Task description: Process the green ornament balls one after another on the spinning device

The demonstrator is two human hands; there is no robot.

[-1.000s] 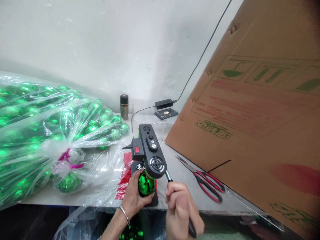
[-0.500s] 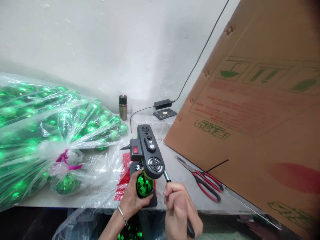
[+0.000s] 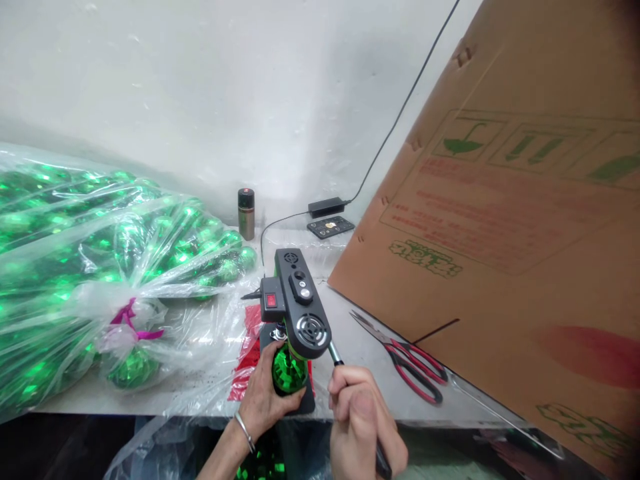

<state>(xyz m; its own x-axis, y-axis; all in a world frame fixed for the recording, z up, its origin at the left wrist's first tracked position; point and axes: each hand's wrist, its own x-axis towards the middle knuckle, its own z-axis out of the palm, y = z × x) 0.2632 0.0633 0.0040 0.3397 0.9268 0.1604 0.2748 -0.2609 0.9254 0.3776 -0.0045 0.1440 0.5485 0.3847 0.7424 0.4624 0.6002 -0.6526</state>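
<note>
A shiny green faceted ball (image 3: 289,372) sits under the head of a small black bench machine (image 3: 303,293). My left hand (image 3: 265,387), with a bangle at the wrist, is wrapped round the ball from the left, thumb along its near side. The machine's head hides the ball's top. My right hand (image 3: 363,417) is closed on the machine's lever handle (image 3: 383,460), a metal rod with a black grip. A red switch (image 3: 271,300) is on the machine's side box. Red sheeting (image 3: 244,373) lies beneath the base.
On the left lies a large clear plastic bag (image 3: 130,253) of green balls, tied with pink ribbon. Red-handled scissors (image 3: 413,367) lie at right beside a tall cardboard box (image 3: 490,233). Behind stand a small canister (image 3: 246,215), a power adapter (image 3: 327,207) and a phone (image 3: 330,227).
</note>
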